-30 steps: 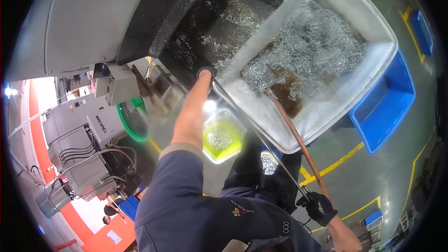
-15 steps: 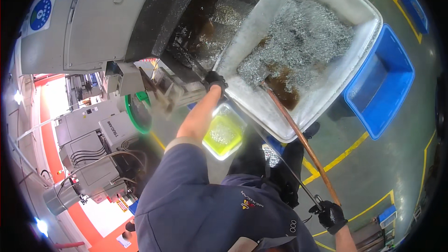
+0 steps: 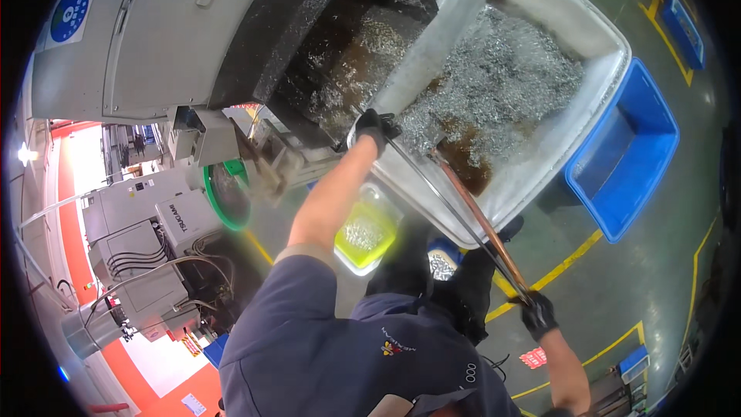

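Note:
Black gloves cover both my hands. My left hand (image 3: 374,130) is closed round a long thin metal rod (image 3: 423,179), over the near left rim of a big white bin (image 3: 390,156). My right hand (image 3: 538,315), lower right, is closed at the rod's near end. A reddish-brown pole (image 3: 480,215) runs close beside the rod, and its near end lies at my right hand; whether I grip it too I cannot tell. Its far end rests in the bin among silvery metal shavings (image 3: 513,81) and brown liquid (image 3: 465,147). Beyond my left hand, the rod's far end reaches over a dark metal trough (image 3: 309,81) holding wet shavings.
An empty-looking blue bin (image 3: 629,158) stands right of the white one. Below my left forearm is a yellow-green container (image 3: 363,235) of shavings. A green-rimmed round tub (image 3: 212,201) and grey machines (image 3: 147,224) stand left. Yellow lines (image 3: 559,266) mark the green floor.
Both hands have moved up, the left also rightward, carrying the rod toward the white bin. The rod now lies nearer the pole, and its far part shows less in the trough.

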### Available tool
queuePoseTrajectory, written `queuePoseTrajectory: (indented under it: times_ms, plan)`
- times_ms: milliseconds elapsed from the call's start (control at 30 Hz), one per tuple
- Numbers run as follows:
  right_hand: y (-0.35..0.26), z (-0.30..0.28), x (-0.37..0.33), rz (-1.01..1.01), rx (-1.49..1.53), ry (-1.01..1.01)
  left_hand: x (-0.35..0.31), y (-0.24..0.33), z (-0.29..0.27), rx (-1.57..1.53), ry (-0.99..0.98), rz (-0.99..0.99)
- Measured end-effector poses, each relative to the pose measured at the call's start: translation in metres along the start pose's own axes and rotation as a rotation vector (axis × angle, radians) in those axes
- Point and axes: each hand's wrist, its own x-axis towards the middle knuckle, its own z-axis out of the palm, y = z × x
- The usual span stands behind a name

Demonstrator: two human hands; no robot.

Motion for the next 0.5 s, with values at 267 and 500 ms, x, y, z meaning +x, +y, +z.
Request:
queuePoseTrajectory:
  times_ms: [267, 500]
  plan:
    - [-0.283, 0.159, 0.29, -0.695, 0.036, 0.036, 0.176, 0.139, -0.129, 0.515, 0.325, 0.481]
    - [-0.507, 0.171, 0.415, -0.671, -0.295, 0.252, 0.182, 0.211, -0.053, 2.421, 0.702, 1.104]
